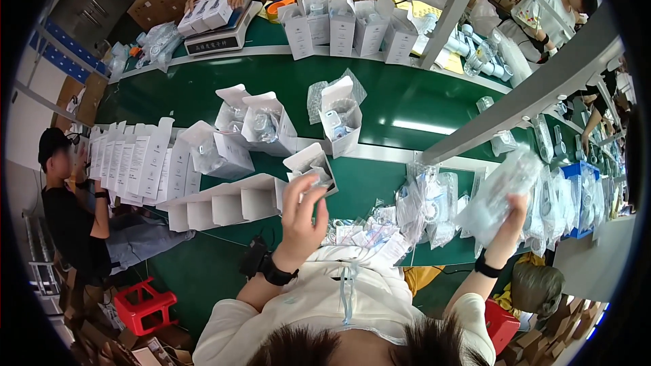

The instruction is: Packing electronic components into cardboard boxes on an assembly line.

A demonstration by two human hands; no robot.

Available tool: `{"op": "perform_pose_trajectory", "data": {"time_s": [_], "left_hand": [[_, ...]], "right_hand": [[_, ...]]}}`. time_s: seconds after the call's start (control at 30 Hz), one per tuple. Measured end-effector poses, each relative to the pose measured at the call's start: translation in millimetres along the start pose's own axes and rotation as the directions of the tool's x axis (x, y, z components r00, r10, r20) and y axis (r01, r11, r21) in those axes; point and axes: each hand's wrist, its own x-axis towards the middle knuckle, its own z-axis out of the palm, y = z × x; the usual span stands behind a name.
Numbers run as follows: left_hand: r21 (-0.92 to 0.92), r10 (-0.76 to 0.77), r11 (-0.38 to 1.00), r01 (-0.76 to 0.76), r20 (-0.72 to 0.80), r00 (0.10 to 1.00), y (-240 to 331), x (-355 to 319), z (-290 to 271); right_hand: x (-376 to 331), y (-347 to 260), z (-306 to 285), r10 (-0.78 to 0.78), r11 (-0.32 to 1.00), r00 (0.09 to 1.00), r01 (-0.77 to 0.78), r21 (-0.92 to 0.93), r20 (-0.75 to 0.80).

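My left hand point(302, 213) grips a small open white carton point(310, 166) with a clear bagged part inside, held above the green bench. My right hand point(510, 220) is raised to the right and holds a clear plastic bag point(498, 193) with a pale part in it. Both wrists wear black bands. Between the hands, folded paper leaflets point(366, 234) and more clear bagged parts point(430, 203) lie on the bench near my chest.
Open white cartons point(234, 142) sit on the green conveyor belt point(407, 98), with flat cartons point(135, 159) stacked at left and upright cartons point(339, 24) at the back. A scale point(220, 34) stands far left. Other people work around; a grey frame bar point(536, 91) crosses at right.
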Motion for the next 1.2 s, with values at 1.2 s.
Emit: {"op": "perform_pose_trajectory", "data": {"time_s": [1.2], "left_hand": [[0.238,-0.274,0.955,0.176,0.486,0.830,-44.0,114.7,-19.7]], "right_hand": [[199.7,235.4,207.0,-0.374,0.283,0.734,0.672,-0.684,0.567]]}}
